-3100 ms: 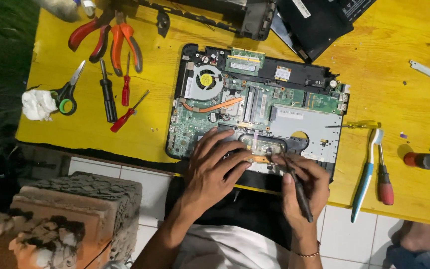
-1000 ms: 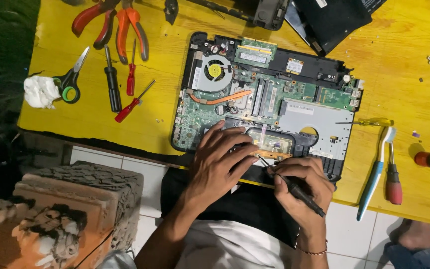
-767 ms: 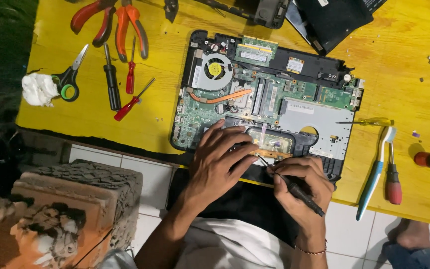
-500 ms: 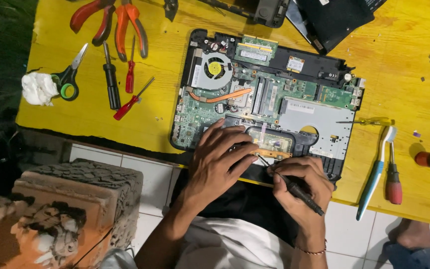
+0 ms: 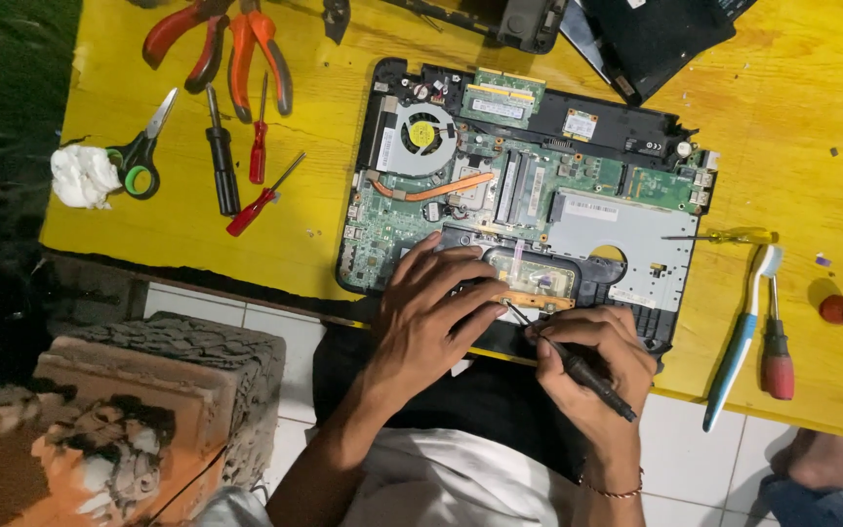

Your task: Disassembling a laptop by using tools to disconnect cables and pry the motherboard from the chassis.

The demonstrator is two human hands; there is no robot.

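Our left hand (image 5: 436, 307) is still lying flat, fingers spread, on the laptop (image 5: 529, 185). Our right hand (image 5: 592, 361) is still gripping the screwdriver (image 5: 578, 366), tip at the laptop's near edge. Nothing is shifting, so we're judging the same spot isn't finished.

An opened laptop (image 5: 529, 205) lies on a yellow table (image 5: 812, 195), its green circuit board and round fan (image 5: 422, 137) exposed. The left hand (image 5: 431, 312) rests flat on the near edge of the laptop, fingers spread. The right hand (image 5: 592, 356) grips a black screwdriver (image 5: 578, 366), tip set against the laptop just beside the left fingertips. To the left lie scissors (image 5: 143, 151), pliers (image 5: 221, 44) and small red screwdrivers (image 5: 260, 166). To the right lie a toothbrush (image 5: 739, 342) and a red-handled screwdriver (image 5: 778, 356).
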